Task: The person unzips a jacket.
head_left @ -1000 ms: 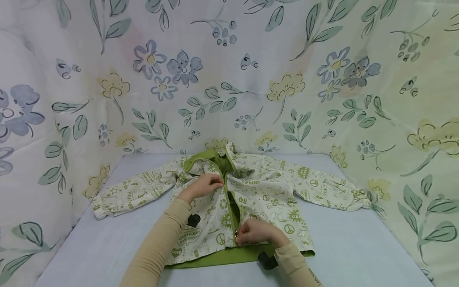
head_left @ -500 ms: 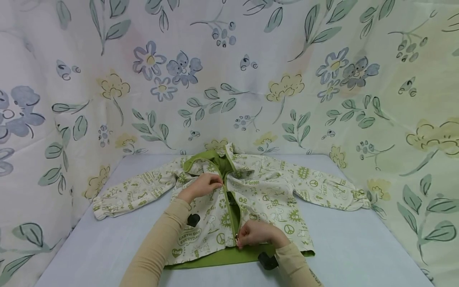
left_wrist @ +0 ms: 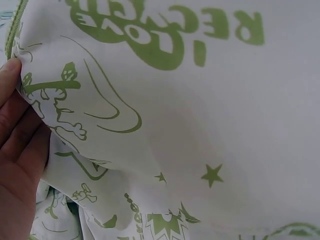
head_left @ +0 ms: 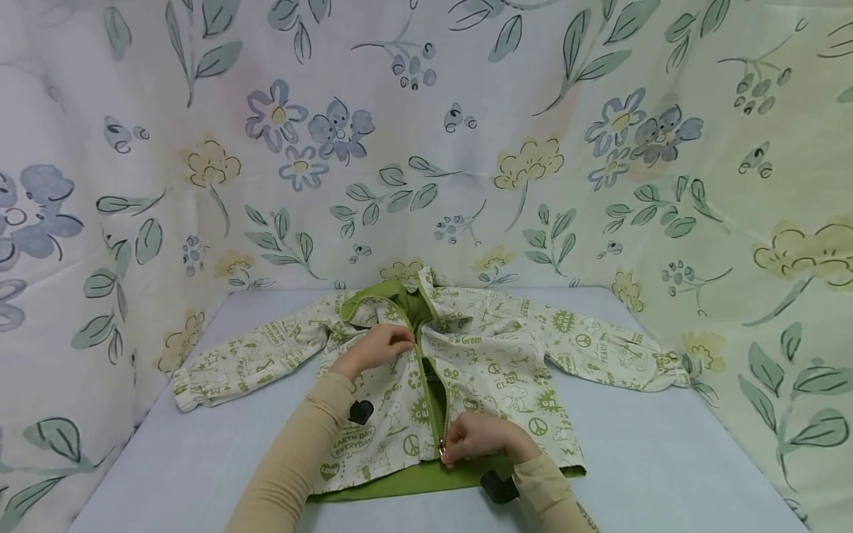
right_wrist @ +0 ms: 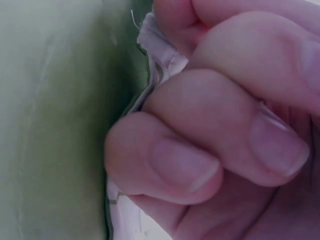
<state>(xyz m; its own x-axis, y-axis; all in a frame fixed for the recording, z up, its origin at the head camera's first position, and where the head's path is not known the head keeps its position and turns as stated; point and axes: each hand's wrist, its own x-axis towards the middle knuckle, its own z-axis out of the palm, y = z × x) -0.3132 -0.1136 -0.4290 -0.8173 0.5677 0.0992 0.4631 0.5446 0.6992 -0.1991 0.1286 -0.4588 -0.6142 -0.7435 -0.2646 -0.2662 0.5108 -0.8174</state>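
A white jacket (head_left: 506,385) with green print lies front up, its green lining (head_left: 400,480) showing at the collar and hem. My left hand (head_left: 375,348) pinches the front edge beside the zipper, below the collar. In the left wrist view the thumb of the left hand (left_wrist: 20,165) presses on the printed cloth, with the other fingers behind it. At the bottom of the zipper (head_left: 445,414), my right hand (head_left: 476,435) pinches the metal zipper pull (head_left: 441,447). The zipper's two sides stand apart above it. Curled fingers of the right hand (right_wrist: 210,125) hide the pull in the right wrist view.
The jacket's sleeves (head_left: 253,359) spread to both sides on a pale table (head_left: 666,459). A floral curtain (head_left: 426,148) stands behind the table and along its sides. Black wrist mounts (head_left: 498,487) sit by both wrists.
My right hand has shifted very slightly down at the zipper's bottom end. The left hand keeps its pinch in the same place, and the jacket lies as before.
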